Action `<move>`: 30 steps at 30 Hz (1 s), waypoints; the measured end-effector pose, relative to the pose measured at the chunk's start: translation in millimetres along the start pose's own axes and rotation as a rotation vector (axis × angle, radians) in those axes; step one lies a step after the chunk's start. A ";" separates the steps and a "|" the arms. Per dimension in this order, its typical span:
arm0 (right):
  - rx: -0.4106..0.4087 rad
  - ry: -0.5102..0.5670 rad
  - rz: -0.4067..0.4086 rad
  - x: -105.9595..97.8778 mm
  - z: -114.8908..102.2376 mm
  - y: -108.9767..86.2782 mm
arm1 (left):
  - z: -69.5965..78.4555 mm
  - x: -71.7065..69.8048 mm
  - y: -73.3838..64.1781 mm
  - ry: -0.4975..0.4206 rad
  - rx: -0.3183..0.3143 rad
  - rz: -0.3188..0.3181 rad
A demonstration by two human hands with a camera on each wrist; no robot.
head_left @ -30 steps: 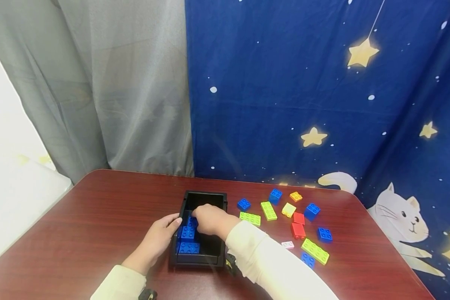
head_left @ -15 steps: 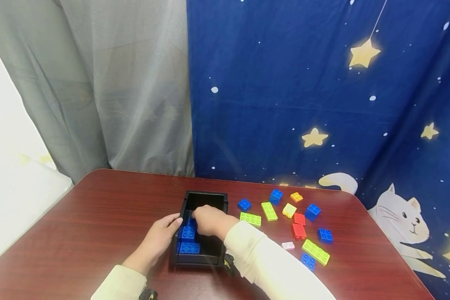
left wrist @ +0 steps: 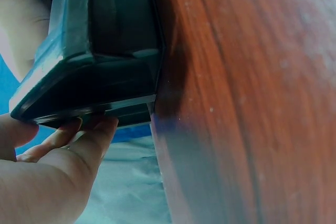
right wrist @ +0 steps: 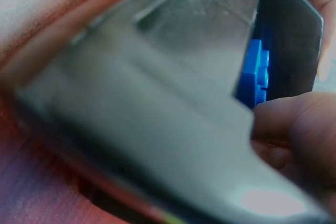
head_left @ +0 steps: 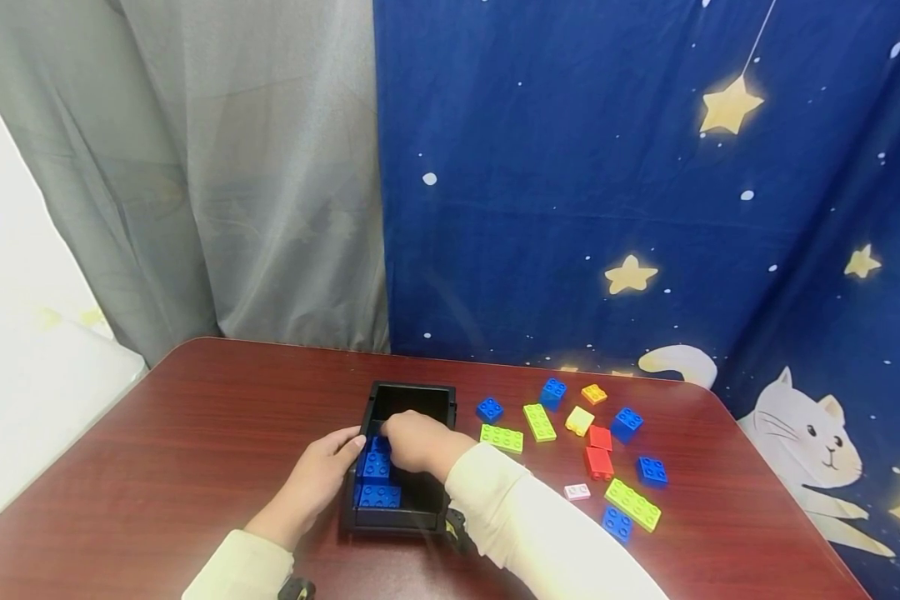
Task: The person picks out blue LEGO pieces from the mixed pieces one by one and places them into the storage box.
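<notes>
A blue curtain (head_left: 555, 183), soft fabric printed with stars and a cat, hangs beside a plain grey curtain (head_left: 292, 183) with loose folds. The desk (head_left: 247, 417) has a glossy reddish-brown wood-grain top and rounded far corners. A black box (head_left: 393, 522), rectangular, hard and smooth-walled, stands on it with its long sides running toward the far edge. The left hand (head_left: 318, 471) grips the box's left rim, thumb and fingers clamped on the wall. The right hand (head_left: 420, 442) reaches inside with fingers curled; their tips are hidden, so whether they hold anything cannot be told. Studded blue bricks (head_left: 379, 497) line the box's left wall from its near left corner. Between box and the desk's right edge lie a long lime brick (head_left: 633, 504), a blocky red brick (head_left: 599, 463) and a small pale-pink brick (head_left: 577, 492).
</notes>
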State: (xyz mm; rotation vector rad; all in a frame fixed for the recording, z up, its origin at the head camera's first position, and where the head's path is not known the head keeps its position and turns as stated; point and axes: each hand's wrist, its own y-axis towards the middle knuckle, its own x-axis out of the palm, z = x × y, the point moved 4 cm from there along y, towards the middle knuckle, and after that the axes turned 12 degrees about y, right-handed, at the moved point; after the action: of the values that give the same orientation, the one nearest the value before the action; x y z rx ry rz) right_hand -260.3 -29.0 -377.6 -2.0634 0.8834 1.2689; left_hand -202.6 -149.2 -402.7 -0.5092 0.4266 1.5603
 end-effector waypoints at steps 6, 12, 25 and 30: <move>0.002 0.017 0.001 1.0 -0.1 0.5 | -0.3 0.1 0.1 -0.007 0.000 -0.001; 0.010 0.033 -0.008 2.3 0.8 1.3 | 0.3 0.1 -0.4 0.000 0.000 -0.002; 0.002 0.019 -0.020 3.9 0.7 2.4 | -0.6 0.6 -0.1 -0.003 0.004 0.000; -0.002 0.031 -0.025 4.7 0.7 2.5 | -0.7 0.3 0.0 0.000 0.006 0.001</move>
State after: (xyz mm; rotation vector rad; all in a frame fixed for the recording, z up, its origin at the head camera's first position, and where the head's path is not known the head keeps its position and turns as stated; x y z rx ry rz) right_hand -261.0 -31.3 -382.5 -2.0942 0.8682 1.2283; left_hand -202.6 -149.4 -403.4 -0.5048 0.4317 1.5601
